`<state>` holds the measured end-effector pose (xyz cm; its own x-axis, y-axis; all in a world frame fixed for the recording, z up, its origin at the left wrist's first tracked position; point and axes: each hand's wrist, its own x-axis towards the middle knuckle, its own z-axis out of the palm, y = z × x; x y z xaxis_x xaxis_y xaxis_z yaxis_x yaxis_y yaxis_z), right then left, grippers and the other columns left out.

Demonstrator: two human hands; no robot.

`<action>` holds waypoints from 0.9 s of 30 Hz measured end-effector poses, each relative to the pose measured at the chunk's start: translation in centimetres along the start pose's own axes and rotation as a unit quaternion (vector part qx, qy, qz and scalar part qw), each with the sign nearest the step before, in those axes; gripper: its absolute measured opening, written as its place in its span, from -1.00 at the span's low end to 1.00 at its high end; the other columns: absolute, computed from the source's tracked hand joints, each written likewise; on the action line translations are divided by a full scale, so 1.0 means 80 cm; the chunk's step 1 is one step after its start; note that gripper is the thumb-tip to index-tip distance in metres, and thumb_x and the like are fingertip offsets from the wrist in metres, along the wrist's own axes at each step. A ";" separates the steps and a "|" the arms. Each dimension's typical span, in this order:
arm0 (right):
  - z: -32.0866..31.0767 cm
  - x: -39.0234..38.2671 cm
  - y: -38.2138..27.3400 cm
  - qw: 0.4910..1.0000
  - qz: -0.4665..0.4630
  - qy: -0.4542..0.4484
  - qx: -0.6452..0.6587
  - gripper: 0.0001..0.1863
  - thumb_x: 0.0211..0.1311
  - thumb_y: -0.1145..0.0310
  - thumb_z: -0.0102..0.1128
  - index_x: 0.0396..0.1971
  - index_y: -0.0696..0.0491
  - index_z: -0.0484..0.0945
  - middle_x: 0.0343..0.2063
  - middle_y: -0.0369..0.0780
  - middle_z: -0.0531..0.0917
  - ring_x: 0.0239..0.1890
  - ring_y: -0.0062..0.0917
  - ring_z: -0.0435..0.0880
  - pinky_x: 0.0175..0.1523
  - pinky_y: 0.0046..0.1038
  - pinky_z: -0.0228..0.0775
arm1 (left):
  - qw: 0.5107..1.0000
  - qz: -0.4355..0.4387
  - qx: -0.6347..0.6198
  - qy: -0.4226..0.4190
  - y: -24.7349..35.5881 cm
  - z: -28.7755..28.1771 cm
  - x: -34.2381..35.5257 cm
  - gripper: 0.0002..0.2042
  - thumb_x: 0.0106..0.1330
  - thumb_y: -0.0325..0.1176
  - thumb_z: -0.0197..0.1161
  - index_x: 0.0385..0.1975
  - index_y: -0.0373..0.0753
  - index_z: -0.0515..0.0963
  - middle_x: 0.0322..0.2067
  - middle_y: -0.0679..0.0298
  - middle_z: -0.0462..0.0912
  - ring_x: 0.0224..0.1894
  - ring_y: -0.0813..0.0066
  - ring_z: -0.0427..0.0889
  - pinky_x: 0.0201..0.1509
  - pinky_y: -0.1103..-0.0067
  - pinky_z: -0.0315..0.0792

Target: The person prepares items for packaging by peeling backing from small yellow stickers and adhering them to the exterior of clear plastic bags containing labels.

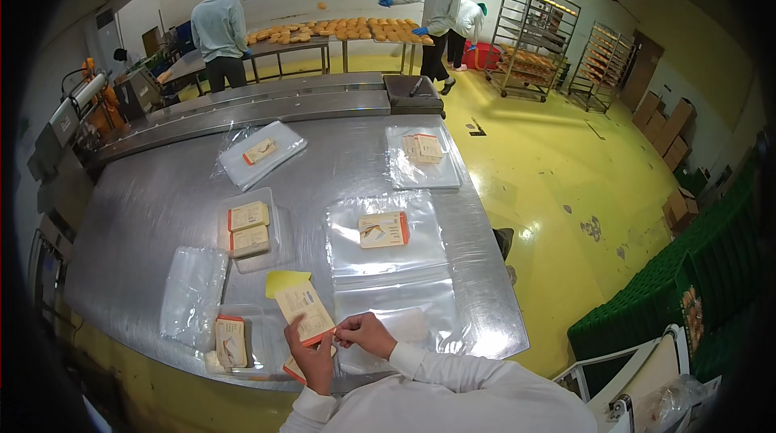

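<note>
Near the front edge of the steel table, my left hand (312, 355) grips a cream printed card (305, 308) with an orange-red lower edge. My right hand (368, 334) pinches the lower right corner of that card. A yellow slip of paper (284, 282) shows behind its top edge. Part of another printed card (293, 368) lies under my left hand. Right of the hands, clear plastic bags (396, 292) lie flat, with a stack of cards (384, 229) on top. To the left, a clear plastic tub (263, 340) holds more cards (231, 342).
A second clear tub (279, 231), folded plastic bags (192, 296) and two further bag stacks (273, 162) (412, 176) lie on the steel table (145, 215). Beyond it, people work by a bread-covered table (347, 29). Wheeled racks (533, 41) and green crates (647, 312) stand to the right.
</note>
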<state>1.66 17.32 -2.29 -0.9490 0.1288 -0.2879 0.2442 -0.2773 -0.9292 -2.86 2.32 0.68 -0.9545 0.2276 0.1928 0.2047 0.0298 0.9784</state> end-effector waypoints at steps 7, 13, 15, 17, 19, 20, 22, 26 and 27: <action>0.014 0.004 0.000 1.000 -0.003 0.014 0.024 -0.78 0.27 0.40 0.29 -0.33 0.30 0.67 -0.48 -0.21 0.71 -0.45 -0.64 0.66 -0.28 -0.56 0.56 | 0.999 -0.031 0.019 -0.008 -0.001 -0.011 0.000 -0.72 0.13 -0.76 0.33 -0.18 -0.36 0.51 -0.03 0.15 0.28 -0.03 0.24 0.60 -0.07 0.54 0.63; 0.015 0.014 0.011 1.000 -0.007 -0.011 -0.006 -0.80 0.29 0.41 0.32 -0.29 0.27 0.66 -0.44 -0.20 0.72 -0.43 -0.63 0.66 -0.24 -0.57 0.57 | 0.999 -0.034 0.028 -0.027 -0.015 -0.022 -0.001 -0.88 0.19 -0.70 0.34 -0.30 -0.42 0.60 -0.06 0.17 0.31 -0.15 0.33 0.64 -0.11 0.58 0.61; 0.018 0.018 0.013 1.000 -0.013 -0.012 -0.014 -0.81 0.28 0.41 0.32 -0.30 0.27 0.66 -0.44 -0.21 0.71 -0.44 -0.64 0.65 -0.24 -0.57 0.56 | 0.996 -0.079 -0.009 -0.027 -0.024 -0.023 -0.001 -0.92 0.19 -0.67 0.36 -0.34 -0.42 0.63 -0.09 0.20 0.34 -0.12 0.36 0.62 -0.09 0.56 0.57; 0.023 0.019 0.010 1.000 -0.004 -0.010 -0.016 -0.81 0.29 0.41 0.31 -0.30 0.26 0.66 -0.44 -0.22 0.71 -0.43 -0.64 0.65 -0.25 -0.58 0.56 | 0.995 -0.093 -0.015 -0.021 -0.025 -0.025 -0.002 -0.94 0.19 -0.66 0.36 -0.36 -0.44 0.64 -0.10 0.22 0.36 -0.10 0.38 0.61 -0.08 0.55 0.55; 0.028 0.019 0.008 1.000 -0.001 -0.009 -0.010 -0.81 0.30 0.40 0.29 -0.30 0.26 0.66 -0.44 -0.23 0.71 -0.43 -0.65 0.65 -0.25 -0.58 0.55 | 0.997 -0.074 0.010 -0.009 -0.022 -0.027 -0.003 -0.94 0.20 -0.67 0.34 -0.36 -0.47 0.64 -0.09 0.23 0.35 -0.09 0.38 0.62 -0.06 0.55 0.56; 0.031 0.019 0.007 1.000 -0.002 -0.009 -0.002 -0.80 0.31 0.39 0.29 -0.30 0.26 0.66 -0.44 -0.23 0.71 -0.43 -0.65 0.64 -0.25 -0.58 0.55 | 0.998 -0.062 0.000 -0.003 -0.026 -0.028 -0.003 -0.93 0.21 -0.68 0.32 -0.33 -0.47 0.64 -0.07 0.23 0.35 -0.14 0.41 0.64 -0.08 0.58 0.57; 0.034 0.018 0.008 1.000 -0.002 -0.009 0.011 -0.79 0.32 0.37 0.28 -0.30 0.26 0.66 -0.44 -0.24 0.71 -0.43 -0.65 0.64 -0.25 -0.58 0.54 | 0.999 -0.040 -0.020 0.009 -0.037 -0.031 -0.003 -0.91 0.22 -0.72 0.30 -0.29 -0.49 0.63 -0.04 0.21 0.35 -0.25 0.46 0.67 -0.12 0.62 0.59; 0.037 0.022 0.016 0.999 0.001 0.000 0.038 -0.78 0.32 0.35 0.28 -0.30 0.25 0.67 -0.43 -0.25 0.70 -0.42 -0.65 0.64 -0.24 -0.57 0.53 | 1.000 -0.014 0.003 0.016 -0.031 -0.034 -0.011 -0.89 0.20 -0.74 0.29 -0.29 -0.50 0.64 -0.04 0.18 0.37 -0.17 0.39 0.65 -0.04 0.58 0.57; 0.036 0.024 0.019 0.999 0.006 0.002 0.046 -0.78 0.32 0.35 0.28 -0.30 0.24 0.67 -0.43 -0.25 0.70 -0.42 -0.65 0.64 -0.23 -0.57 0.52 | 0.999 0.012 0.035 0.018 -0.033 -0.032 -0.009 -0.88 0.20 -0.74 0.30 -0.29 -0.49 0.64 -0.06 0.17 0.39 -0.15 0.37 0.64 -0.03 0.57 0.56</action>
<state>-0.37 14.38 -3.63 -0.9451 0.1295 -0.3001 0.2361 -0.3643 -0.9009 -3.26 -0.45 -1.82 -0.9561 0.1932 0.2203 0.2414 0.0930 0.9660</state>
